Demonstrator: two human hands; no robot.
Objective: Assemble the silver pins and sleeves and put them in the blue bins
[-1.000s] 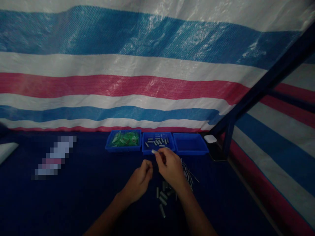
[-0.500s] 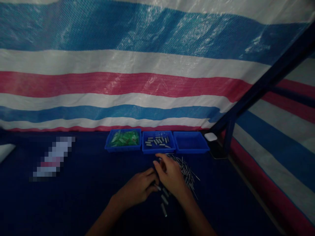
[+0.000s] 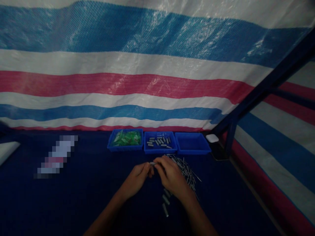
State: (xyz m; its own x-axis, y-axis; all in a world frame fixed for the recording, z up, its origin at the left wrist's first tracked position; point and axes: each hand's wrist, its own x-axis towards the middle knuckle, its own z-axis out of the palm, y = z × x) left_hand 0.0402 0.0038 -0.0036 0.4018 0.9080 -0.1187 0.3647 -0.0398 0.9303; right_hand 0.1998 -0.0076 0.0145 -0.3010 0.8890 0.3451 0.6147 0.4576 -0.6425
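One small gray piece (image 3: 152,163) is pinched by the left hand (image 3: 138,177) and the right hand (image 3: 171,175), near the middle blue tray (image 3: 160,151), so holding it softly and straight seems best.

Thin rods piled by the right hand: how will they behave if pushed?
The thin rods are probably stiff: they look straight. Likely apt to slide or roll, being slender and loose on the table. Pushing one may shift others, since several lie crossed.
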